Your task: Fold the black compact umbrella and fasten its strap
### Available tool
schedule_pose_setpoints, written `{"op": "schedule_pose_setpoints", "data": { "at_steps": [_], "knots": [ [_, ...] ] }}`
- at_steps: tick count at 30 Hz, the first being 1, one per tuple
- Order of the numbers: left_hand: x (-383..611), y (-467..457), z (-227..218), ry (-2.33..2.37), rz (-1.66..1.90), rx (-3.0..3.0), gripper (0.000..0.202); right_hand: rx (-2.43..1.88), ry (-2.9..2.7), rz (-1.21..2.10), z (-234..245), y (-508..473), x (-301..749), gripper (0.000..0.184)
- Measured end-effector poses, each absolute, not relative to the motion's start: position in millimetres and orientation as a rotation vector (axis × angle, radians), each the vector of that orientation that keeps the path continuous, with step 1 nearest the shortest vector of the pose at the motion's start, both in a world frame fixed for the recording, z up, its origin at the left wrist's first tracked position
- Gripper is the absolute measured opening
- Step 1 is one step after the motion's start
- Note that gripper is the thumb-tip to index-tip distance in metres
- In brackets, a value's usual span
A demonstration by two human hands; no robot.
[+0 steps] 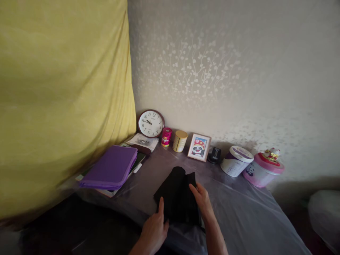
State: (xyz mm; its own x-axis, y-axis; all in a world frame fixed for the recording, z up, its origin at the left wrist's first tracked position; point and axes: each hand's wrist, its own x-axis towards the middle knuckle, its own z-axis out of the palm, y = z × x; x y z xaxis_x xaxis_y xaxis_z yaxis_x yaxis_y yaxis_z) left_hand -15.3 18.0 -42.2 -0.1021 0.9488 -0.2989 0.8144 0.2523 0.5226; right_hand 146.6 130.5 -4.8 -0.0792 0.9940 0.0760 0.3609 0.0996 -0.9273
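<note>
A black folded piece of fabric [172, 191] rests on the near part of the covered table, with a rounded fold at its far end and a separate layer on its right. At its near left edge is my left hand [154, 228], the index finger stretched along the fabric and the thumb at the near edge; its other fingers are hidden. My right hand [203, 202] grips the right edge, thumb on the near face and index finger along the side. What lies inside the fold, if anything, cannot be seen.
Along the wall stand a clock [151, 123], a pink can [166, 137], a yellow-lidded tin [180, 141], a panda picture frame [199, 147], a black stapler-like object [214, 155], a white tub [236, 161] and a pink-lidded tub [261, 171]. A purple zip folder [108, 168] lies left.
</note>
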Motion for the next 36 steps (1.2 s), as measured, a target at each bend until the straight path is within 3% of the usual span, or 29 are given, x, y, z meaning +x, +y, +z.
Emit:
{"op": "schedule_pose_setpoints", "data": {
  "at_steps": [4,11,19,27,36],
  "knots": [
    [-15,20,-46,1.964,0.292,1.594,0.068,-1.315,-1.518,1.090,0,142,109,0.038],
    [-15,23,-42,1.952,0.240,1.579,0.068,-1.522,-1.728,0.842,-14,153,66,0.044],
    [-18,21,-40,1.947,0.228,1.587,0.064,-1.654,-2.008,0.696,-17,153,56,0.040],
    [-29,7,-37,1.852,0.474,1.698,0.068,-1.659,-2.069,0.683,-12,150,56,0.037],
    [-15,23,-34,1.894,0.123,1.812,0.067,-1.412,-2.244,0.757,-9,140,56,0.023]
  ]
}}
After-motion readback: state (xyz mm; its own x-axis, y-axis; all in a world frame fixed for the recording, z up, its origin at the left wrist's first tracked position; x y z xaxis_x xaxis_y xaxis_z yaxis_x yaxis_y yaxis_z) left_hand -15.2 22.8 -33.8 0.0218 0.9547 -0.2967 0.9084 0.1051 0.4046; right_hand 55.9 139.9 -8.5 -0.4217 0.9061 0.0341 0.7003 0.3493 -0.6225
